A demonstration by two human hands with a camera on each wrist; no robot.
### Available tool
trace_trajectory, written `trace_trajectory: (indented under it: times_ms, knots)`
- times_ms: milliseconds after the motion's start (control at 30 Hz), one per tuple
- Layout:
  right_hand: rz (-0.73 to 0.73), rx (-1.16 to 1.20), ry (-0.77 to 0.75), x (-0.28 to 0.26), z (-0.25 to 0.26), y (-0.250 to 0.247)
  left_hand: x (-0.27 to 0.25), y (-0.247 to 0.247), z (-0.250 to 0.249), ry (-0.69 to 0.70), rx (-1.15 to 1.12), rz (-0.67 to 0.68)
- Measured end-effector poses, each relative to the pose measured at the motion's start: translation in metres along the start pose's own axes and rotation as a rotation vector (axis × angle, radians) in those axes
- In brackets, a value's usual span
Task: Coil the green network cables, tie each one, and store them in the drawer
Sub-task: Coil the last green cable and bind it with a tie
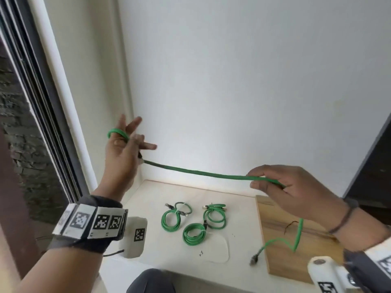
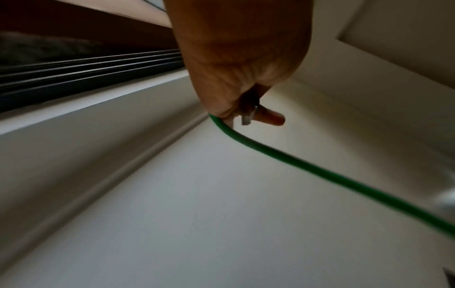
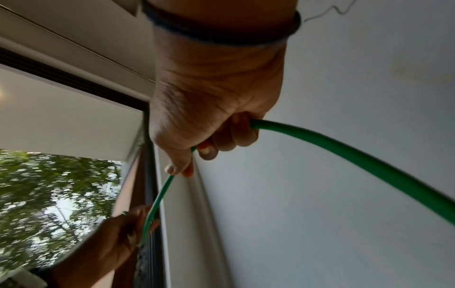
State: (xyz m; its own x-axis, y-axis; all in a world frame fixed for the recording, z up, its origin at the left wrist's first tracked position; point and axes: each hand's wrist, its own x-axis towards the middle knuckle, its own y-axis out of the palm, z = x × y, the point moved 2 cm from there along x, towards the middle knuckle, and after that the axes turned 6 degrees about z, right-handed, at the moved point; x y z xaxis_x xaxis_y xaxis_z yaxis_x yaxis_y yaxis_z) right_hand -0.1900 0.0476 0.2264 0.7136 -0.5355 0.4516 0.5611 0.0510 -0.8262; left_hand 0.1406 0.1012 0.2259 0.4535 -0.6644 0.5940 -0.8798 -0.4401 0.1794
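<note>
head view: my left hand (image 1: 124, 149) is raised with fingers spread, a first loop of the green cable (image 1: 203, 173) around them, one plug pinned at my palm. my right hand (image 1: 285, 187) pinches the taut span; the tail hangs toward the wooden board (image 1: 275, 218). three tied coils (image 1: 192, 222) lie on the table (image 1: 239, 208). left wrist view: keep the plug (image 2: 247, 117) trapped. right wrist view: let cable slide through my fingers (image 3: 231, 136), feeding even loops.

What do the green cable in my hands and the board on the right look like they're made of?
Green cable: looks like matte plastic or rubber sheathing, smooth and bending easily between the hands. Board: looks like wood or wood veneer, going by its brown grain streaks.
</note>
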Motion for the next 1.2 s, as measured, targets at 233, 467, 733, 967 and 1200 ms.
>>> trace_trajectory:
  times_ms: [233,467,733,967,1200]
  knots:
    - [-0.098,-0.246,-0.133,-0.001,0.034,-0.040,-0.064,0.015,0.015,-0.195,0.434,0.670]
    - [-0.333,-0.174,-0.038,0.025,0.017,-0.028,-0.119,0.051,-0.009,-0.413,0.374,1.092]
    - [-0.195,0.306,0.120,0.045,0.004,0.065,-0.108,0.078,-0.064,-0.370,-0.455,0.957]
    - [0.090,0.392,0.079,0.007,0.036,0.119,-0.065,0.058,-0.063,-0.096,-0.441,0.364]
    - [0.129,-0.070,-0.051,-0.017,0.043,0.093,-0.073,0.038,-0.013,0.192,0.328,0.425]
